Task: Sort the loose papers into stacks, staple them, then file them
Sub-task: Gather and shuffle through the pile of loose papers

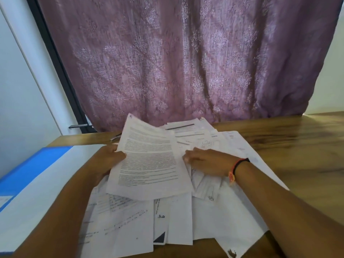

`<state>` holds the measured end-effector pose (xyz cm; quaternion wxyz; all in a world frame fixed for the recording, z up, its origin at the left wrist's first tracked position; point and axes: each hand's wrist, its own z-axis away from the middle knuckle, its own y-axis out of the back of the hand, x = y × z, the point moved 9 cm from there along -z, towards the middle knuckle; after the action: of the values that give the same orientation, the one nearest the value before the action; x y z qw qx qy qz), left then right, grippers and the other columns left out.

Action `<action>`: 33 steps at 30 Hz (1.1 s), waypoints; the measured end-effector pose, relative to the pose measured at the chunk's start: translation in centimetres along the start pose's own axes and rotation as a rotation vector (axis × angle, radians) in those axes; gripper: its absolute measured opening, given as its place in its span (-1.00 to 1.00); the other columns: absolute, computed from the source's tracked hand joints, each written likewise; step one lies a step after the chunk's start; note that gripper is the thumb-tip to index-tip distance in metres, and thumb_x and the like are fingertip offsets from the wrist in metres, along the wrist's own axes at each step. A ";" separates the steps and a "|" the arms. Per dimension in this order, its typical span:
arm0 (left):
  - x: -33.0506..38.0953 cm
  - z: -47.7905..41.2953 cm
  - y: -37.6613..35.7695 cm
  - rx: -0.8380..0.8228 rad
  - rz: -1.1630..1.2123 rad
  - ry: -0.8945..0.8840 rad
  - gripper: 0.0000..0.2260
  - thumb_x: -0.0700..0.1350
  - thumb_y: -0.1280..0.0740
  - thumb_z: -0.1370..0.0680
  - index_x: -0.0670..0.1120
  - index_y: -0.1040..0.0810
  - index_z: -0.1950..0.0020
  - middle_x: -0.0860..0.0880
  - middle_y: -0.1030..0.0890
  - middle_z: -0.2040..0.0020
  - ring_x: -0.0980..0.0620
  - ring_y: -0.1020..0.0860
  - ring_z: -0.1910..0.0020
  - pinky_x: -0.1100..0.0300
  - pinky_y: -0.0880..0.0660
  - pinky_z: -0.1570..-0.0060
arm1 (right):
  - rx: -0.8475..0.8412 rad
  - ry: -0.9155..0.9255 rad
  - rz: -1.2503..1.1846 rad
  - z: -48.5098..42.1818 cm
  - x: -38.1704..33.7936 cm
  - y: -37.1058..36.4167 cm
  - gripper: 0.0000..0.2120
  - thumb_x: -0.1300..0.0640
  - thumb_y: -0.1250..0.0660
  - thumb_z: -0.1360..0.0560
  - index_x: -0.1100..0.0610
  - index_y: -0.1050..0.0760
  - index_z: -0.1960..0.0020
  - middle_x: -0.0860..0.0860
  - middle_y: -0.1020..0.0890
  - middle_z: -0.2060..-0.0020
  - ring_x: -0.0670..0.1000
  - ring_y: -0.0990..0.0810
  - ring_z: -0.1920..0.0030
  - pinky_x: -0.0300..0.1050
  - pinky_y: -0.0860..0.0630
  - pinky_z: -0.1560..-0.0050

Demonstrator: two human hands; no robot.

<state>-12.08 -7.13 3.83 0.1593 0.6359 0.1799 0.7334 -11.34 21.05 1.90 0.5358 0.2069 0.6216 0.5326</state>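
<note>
A loose heap of white printed papers [214, 216] covers the middle of the wooden table [297, 146]. My left hand [109, 161] grips the left edge of a printed sheet [149, 161] dense with text, held lifted and tilted above the heap. My right hand [206, 161] lies flat on the papers just right of that sheet, fingers spread and pointing left, touching its right edge. An orange and black band sits on my right wrist. A metal object that may be a stapler [115, 137] peeks out behind the lifted sheet, mostly hidden.
A blue and white file folder [31, 175] lies at the left side of the table. A purple patterned curtain [176, 62] hangs behind the table's far edge. A black window frame [55, 62] and white wall stand at the left. Bare wood shows on the right.
</note>
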 end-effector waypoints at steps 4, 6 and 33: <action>-1.2 -0.7 0.2 0.020 -0.113 0.079 -0.84 -0.03 -0.31 -0.66 0.06 -0.51 -0.24 -0.01 -0.66 -0.14 -0.13 -0.68 0.02 -0.05 -0.63 0.07 | -0.128 -0.061 0.297 -0.3 -0.4 -1.6 -0.44 -0.30 0.08 -0.64 -0.18 -0.02 -0.60 -0.07 0.07 -0.62 0.06 0.15 -0.61 0.07 0.12 -0.58; -1.2 -0.6 -0.1 0.022 -0.131 0.089 -0.82 -0.04 -0.31 -0.66 0.05 -0.49 -0.26 -0.02 -0.65 -0.14 -0.14 -0.68 0.02 -0.03 -0.62 0.10 | -0.132 -0.098 0.368 -0.2 0.1 -1.4 -0.38 -0.34 0.06 -0.62 -0.17 0.04 -0.61 -0.06 0.09 -0.62 0.08 0.14 -0.61 0.10 0.09 -0.58; -1.3 -1.1 -0.7 0.040 -0.148 0.075 -0.93 -0.03 -0.30 -0.67 0.05 -0.51 -0.14 0.04 -0.67 0.01 -0.12 -0.69 0.11 0.04 -0.58 0.23 | 0.082 0.075 -0.136 -0.9 -1.7 -0.2 -0.03 -0.50 -0.21 -0.42 -0.16 0.22 -0.60 -0.16 -0.12 -0.59 -0.02 -0.23 -0.53 0.04 -0.23 -0.52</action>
<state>-13.02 -7.19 2.22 0.1936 0.5959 0.2467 0.7393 -11.46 19.20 2.35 0.5382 0.1659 0.6752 0.4764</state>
